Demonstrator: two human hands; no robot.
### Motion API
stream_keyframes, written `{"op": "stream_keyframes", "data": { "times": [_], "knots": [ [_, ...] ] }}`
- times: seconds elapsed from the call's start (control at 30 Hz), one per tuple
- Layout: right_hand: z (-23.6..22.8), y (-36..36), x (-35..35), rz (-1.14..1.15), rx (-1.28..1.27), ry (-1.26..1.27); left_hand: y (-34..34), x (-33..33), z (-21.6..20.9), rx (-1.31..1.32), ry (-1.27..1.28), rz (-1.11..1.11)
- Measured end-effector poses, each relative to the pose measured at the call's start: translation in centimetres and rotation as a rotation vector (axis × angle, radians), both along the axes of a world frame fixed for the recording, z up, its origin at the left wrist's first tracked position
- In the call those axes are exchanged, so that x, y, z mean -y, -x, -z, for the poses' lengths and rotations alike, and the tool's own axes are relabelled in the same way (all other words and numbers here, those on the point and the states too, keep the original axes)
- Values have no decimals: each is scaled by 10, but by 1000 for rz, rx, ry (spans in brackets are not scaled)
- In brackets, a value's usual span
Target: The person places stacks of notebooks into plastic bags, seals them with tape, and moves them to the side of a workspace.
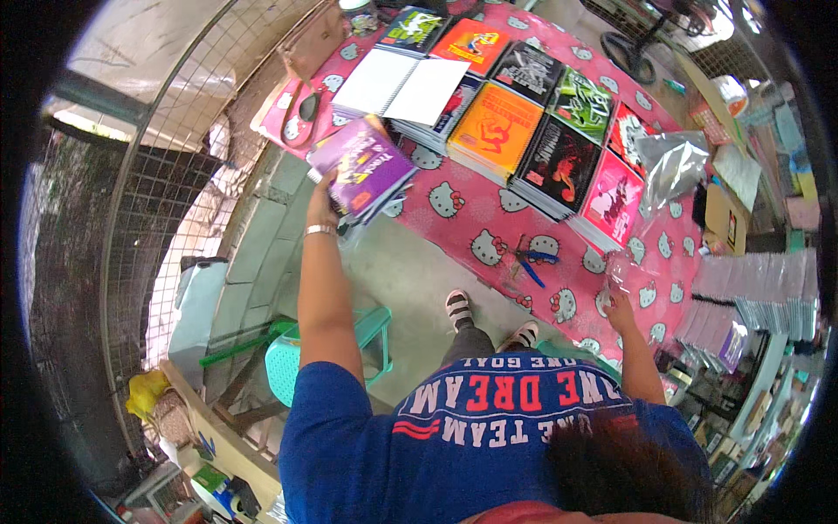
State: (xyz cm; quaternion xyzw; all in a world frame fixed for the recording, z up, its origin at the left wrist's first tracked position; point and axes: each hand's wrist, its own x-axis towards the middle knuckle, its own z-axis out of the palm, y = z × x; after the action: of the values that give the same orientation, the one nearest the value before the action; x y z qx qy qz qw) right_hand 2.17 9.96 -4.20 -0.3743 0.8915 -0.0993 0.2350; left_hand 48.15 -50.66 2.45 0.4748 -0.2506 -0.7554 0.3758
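Pink worktop (480, 210), my left hand (320, 203) outstretched, fingers (326, 184) clasping purple-covered notebooks (371, 164), my right hand (621, 315) at clear plastic (620, 276), its grip unclear.

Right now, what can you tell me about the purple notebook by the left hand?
The purple notebook has a glossy-looking cover with yellow and white artwork. It lies slantwise atop a small bundle, which the left hand grips at one side, by the pink-covered table's near-left edge. Whether the bundle rests there is unclear.
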Motion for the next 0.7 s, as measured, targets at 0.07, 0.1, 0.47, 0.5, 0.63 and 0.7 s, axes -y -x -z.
{"op": "stream_keyframes", "data": {
  "times": [0.07,0.1,0.47,0.5,0.63,0.7],
  "knots": [
    [-1,-7,3,23,-17,-10,-8,-5,0,-113,38,-6],
    [-2,-8,5,34,-6,13,-15,-7,-7,-198,0,0],
    [-33,4,23,10,112,-229,-32,-7,8,-218,108,55],
    [-32,8,18,-42,29,-163,-30,1,13,-224,106,66],
    [-71,-4,71,16,-200,76,-48,26,28,333,48,208],
    [-84,-11,111,-97,-239,306,-41,22,25,226,117,194]
  ]
}}
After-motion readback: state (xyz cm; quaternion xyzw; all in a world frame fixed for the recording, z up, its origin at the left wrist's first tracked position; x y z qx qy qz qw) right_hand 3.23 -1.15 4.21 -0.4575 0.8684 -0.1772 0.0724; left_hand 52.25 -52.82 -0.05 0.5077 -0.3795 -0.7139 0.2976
